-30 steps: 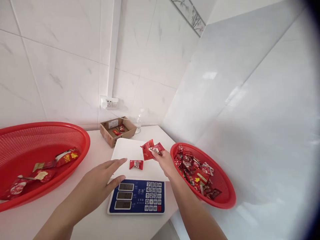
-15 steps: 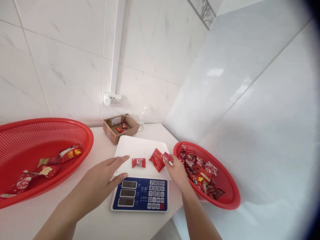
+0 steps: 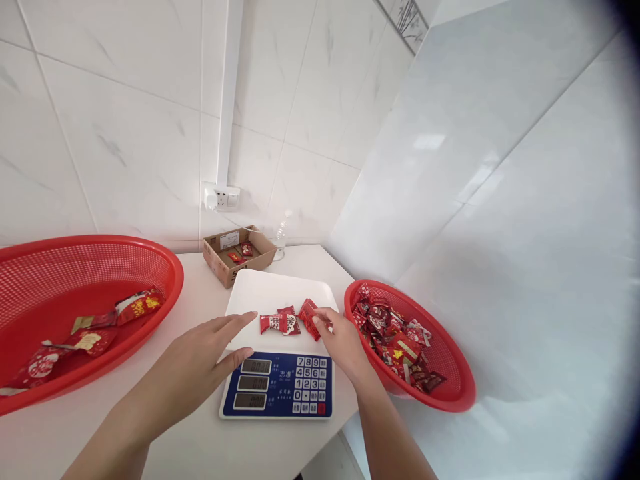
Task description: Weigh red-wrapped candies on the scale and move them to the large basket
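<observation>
My left hand (image 3: 200, 360) hovers at the left edge of the scale's white weighing plate (image 3: 270, 287), fingers stretched out, thumb apart, nothing in it. Near the middle of the plate lie a small pink-red wrapped candy (image 3: 273, 324) and a darker red wrapped candy (image 3: 290, 320), overlapping. To their right is a shiny red candy packet (image 3: 308, 316). The thumb and fingers of my right hand (image 3: 343, 340) close on its right edge; the fingertips partly cover it. Below the plate, the scale's blue panel (image 3: 287, 383) shows lit displays and a keypad.
At the right stands a red basket (image 3: 457, 373) full of wrapped candies. A larger red basket (image 3: 173, 267) at the left holds several packets. Behind the scale are a cardboard box (image 3: 215, 263) with small candies, a clear plastic bottle (image 3: 282, 233) and a wall socket (image 3: 221, 198).
The small candy from my right hand now lies on the plate against the pink-red one. My right hand has shifted slightly left onto the red packet. My left hand has hardly moved.
</observation>
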Motion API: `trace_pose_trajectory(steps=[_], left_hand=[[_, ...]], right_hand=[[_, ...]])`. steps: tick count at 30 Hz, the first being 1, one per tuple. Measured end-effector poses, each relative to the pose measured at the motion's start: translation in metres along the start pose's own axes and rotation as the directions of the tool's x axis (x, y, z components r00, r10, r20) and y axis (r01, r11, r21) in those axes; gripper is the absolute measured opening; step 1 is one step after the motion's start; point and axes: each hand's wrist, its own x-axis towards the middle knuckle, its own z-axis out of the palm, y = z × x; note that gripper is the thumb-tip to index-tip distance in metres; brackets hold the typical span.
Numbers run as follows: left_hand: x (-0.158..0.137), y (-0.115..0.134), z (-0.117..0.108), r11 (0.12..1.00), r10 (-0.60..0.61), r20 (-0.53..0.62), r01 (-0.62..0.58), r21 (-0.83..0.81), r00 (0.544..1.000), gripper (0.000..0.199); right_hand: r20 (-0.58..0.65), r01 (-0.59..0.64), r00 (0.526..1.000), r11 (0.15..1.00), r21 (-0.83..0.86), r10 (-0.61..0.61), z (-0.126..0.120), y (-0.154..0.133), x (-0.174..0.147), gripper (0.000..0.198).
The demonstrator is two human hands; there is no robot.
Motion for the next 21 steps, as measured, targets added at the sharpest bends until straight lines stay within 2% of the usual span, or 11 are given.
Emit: trace_pose_trajectory(steps=[4,8,11,13,15,16,18,21], left_hand=[[0.002,0.0,0.003,1.0,0.005,0.031,-0.005,0.002,1.0,0.049],[0.002,0.0,0.005,1.0,0.016,0.06,-0.016,0.003,0.998,0.051],[0.002,-0.004,0.006,1.0,0.009,0.062,-0.01,0.023,0.998,0.055],[0.002,-0.01,0.009,0.999,-0.004,0.049,0.002,0.032,0.999,0.058],[0.003,-0.015,0.013,0.999,-0.019,0.043,0.018,0.033,0.999,0.059],[0.004,-0.017,0.015,0.999,-0.027,0.045,0.025,0.032,0.999,0.06],[0.005,-0.021,0.019,0.999,-0.04,0.055,0.038,0.035,0.998,0.059],[0.005,-0.025,0.025,0.998,-0.047,0.078,0.044,0.043,0.996,0.057]], right_hand=[[0.093,0.095,0.992,0.992,-0.083,-0.088,0.004,-0.004,-0.006,0.027],[0.177,0.145,0.976,0.987,-0.071,-0.131,0.007,-0.014,-0.014,0.036],[0.127,0.13,0.984,0.991,-0.021,-0.127,-0.007,-0.007,-0.017,0.039],[0.052,0.103,0.994,0.993,-0.054,-0.1,-0.025,0.011,-0.014,0.039],[-0.007,-0.004,1.0,0.991,-0.132,0.003,-0.048,0.04,-0.01,0.039],[-0.034,-0.118,0.993,0.975,-0.187,0.114,-0.061,0.057,-0.009,0.04],[-0.043,-0.341,0.939,0.906,-0.252,0.341,-0.087,0.093,-0.009,0.046],[-0.047,-0.514,0.853,0.821,-0.249,0.52,-0.117,0.142,-0.014,0.066]])
